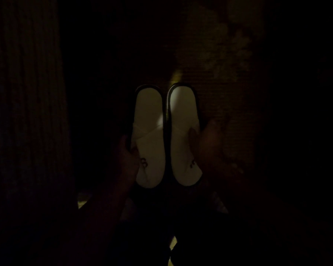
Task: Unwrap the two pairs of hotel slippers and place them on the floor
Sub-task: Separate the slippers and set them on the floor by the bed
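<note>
I observe my left hand (128, 154) clamped on the outer edge of the left slipper (149, 135) and my right hand (210, 146) likewise on the right slipper (184, 131), between my fingers, touching; recommend releasing both flat onto the carpet (219, 96).

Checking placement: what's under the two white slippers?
Dim ribbed carpet shows around the slippers. Too dark to tell whether they rest on it; left hand and right hand grip them.
</note>
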The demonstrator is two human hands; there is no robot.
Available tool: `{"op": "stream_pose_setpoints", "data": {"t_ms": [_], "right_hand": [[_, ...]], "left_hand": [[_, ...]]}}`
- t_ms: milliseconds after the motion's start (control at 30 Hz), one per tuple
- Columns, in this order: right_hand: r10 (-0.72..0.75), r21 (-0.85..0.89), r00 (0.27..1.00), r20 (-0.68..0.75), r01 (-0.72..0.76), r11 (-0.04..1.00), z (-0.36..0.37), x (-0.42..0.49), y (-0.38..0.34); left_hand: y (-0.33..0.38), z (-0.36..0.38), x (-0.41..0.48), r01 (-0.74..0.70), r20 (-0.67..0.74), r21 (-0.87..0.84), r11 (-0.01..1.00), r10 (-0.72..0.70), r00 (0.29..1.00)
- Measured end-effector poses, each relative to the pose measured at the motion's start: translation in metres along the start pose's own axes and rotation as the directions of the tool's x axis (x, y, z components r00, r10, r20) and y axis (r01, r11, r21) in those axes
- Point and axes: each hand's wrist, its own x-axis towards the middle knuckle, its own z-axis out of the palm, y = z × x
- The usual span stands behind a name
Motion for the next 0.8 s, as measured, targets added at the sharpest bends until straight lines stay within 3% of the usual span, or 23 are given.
{"op": "stream_pose_setpoints", "data": {"t_ms": [100, 167, 233, 333, 500, 633, 800], "right_hand": [[-0.017, 0.028, 1.000, 0.021, 0.017, 0.999, -0.009, -0.002, -0.004], [-0.009, 0.046, 1.000, -0.018, 0.009, 0.999, -0.029, -0.010, -0.010], [-0.017, 0.205, 0.999, -0.050, 0.027, 0.978, -0.061, -0.017, -0.022], [0.029, 0.413, 0.988, -0.151, 0.037, 0.910, -0.131, -0.030, -0.051], [-0.030, 0.653, 0.936, -0.350, 0.266, 0.709, -0.315, -0.040, -0.122], [-0.097, 0.657, 0.788, -0.608, 0.569, 0.494, -0.523, -0.075, -0.210], [-0.211, 0.517, 0.550, -0.808, 0.833, 0.196, -0.777, -0.201, -0.305]], "left_hand": [[0.011, 0.001, 0.000, 0.027, -0.015, 0.063, 0.998, -0.026, 1.000], [0.031, -0.006, -0.003, 0.094, -0.053, -0.009, 0.996, -0.094, 0.994], [0.060, -0.018, -0.011, 0.071, -0.091, -0.087, 0.994, -0.079, 0.993], [0.130, -0.041, -0.033, -0.060, -0.033, -0.251, 0.966, 0.053, 0.998], [0.316, -0.135, -0.086, -0.248, 0.030, -0.570, 0.783, 0.322, 0.946], [0.491, -0.269, -0.155, -0.438, -0.119, -0.707, 0.556, 0.517, 0.848], [0.676, -0.468, -0.308, -0.690, -0.358, -0.675, 0.260, 0.703, 0.615]]}}
